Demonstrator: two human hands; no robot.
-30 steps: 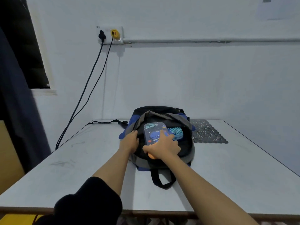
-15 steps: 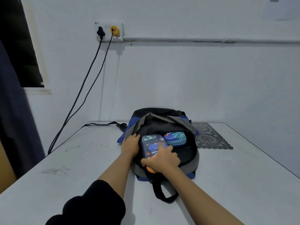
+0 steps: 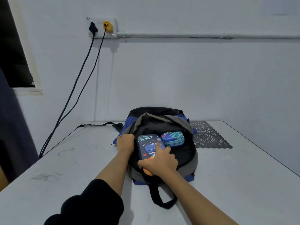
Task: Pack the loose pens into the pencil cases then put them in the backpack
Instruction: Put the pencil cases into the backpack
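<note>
A blue and grey backpack (image 3: 193, 161) lies open on the white table (image 3: 235, 184). My left hand (image 3: 125, 143) grips the left rim of its opening and holds it apart. My right hand (image 3: 159, 161) holds a dark blue space-print pencil case (image 3: 146, 143) by its near end, thumb on one side and fingers on top, with the case lying partly inside the opening. A second, teal and blue pencil case (image 3: 172, 138) lies deeper inside the bag, to the right. No loose pens are in view.
A dark lace mat (image 3: 209, 137) lies behind the bag at the right. The bag's black carry loop (image 3: 162, 198) trails toward me. A black strap (image 3: 97, 124) runs left of the bag; two cables (image 3: 76, 88) hang from a wall socket.
My right hand has lowered the space-print case further into the backpack. My view has moved nearer to the bag. The left hand has kept its grip on the rim.
</note>
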